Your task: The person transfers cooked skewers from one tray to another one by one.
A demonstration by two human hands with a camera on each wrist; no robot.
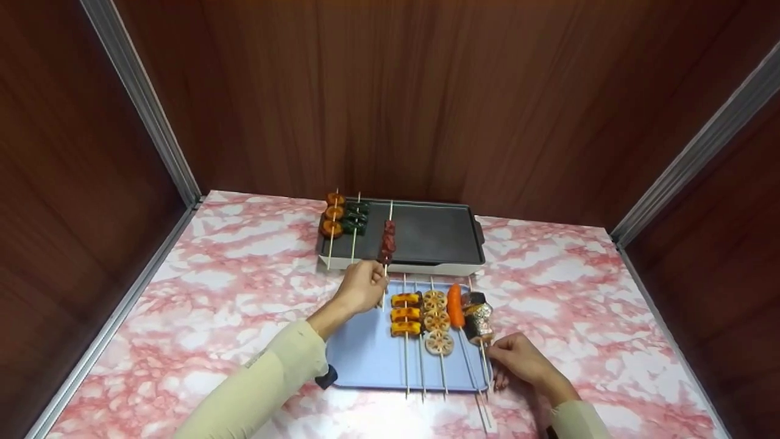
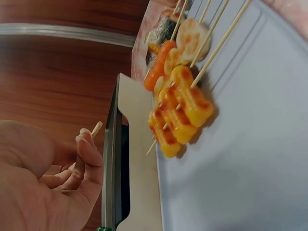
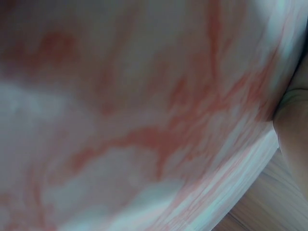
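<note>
My left hand [image 1: 364, 285] pinches the bare stick end of a skewer of dark red meat chunks [image 1: 388, 241]. The meat lies over the black griddle plate [image 1: 436, 235], left of its middle. In the left wrist view the stick's tip pokes out past the fingertips of that hand [image 2: 62, 178]. My right hand [image 1: 527, 363] is at the right edge of the light blue tray [image 1: 365, 353], beside a skewer with dark and silvery pieces [image 1: 478, 320]. Whether its fingers grip the rim cannot be made out; the right wrist view shows mostly tabletop.
On the griddle's left side lie a skewer of orange-brown rounds [image 1: 333, 213] and one of dark green pieces [image 1: 355, 219]. The tray bears yellow grilled pieces [image 1: 406, 314], lotus root slices [image 1: 437, 320] and an orange sausage [image 1: 455, 305] on sticks. Wooden panels [image 1: 390, 103] enclose the marbled table [image 1: 244, 256].
</note>
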